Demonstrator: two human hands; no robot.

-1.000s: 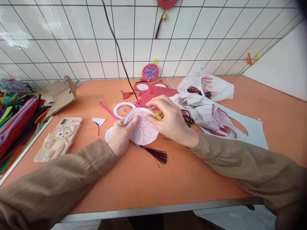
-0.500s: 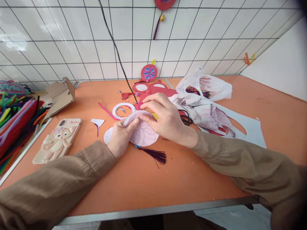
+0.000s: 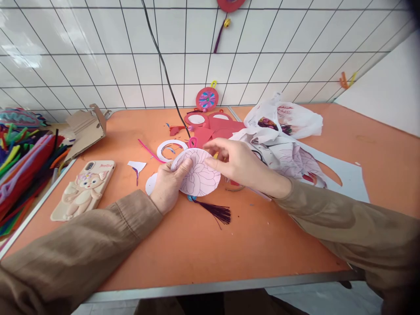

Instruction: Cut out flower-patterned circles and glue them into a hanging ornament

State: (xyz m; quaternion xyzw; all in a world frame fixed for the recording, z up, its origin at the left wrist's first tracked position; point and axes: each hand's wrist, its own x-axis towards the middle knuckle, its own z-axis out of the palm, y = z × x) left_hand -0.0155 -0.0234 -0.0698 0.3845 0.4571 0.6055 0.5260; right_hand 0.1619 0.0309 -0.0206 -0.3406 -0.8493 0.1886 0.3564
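Note:
A round paper disc [image 3: 201, 177] with a line-drawn flower faces up between my hands. My left hand [image 3: 169, 186] pinches its left edge, thumb on top. At the disc's upper right edge is my right hand [image 3: 231, 162], its fingers curled; whether they grip the edge is hard to make out. A dark tassel [image 3: 215, 211] with a blue bead hangs out below the disc. Above the disc are a pink loop [image 3: 193, 141] and a white paper ring [image 3: 160, 151]. A smaller white disc [image 3: 150, 183] lies partly behind my left hand.
A phone [image 3: 87, 188] in a bear case lies left, beside colourful pipe cleaners [image 3: 28, 168] and torn cardboard [image 3: 87, 129]. Red paper pieces [image 3: 226, 127], a white plastic bag [image 3: 298, 120] and crumpled paper [image 3: 285, 153] are at the back and right. A black cable [image 3: 164, 65] hangs down.
The disc, bent before, now lies flatter in my left hand. My right hand has shifted right, from the disc's top to its right edge. The view has moved slightly.

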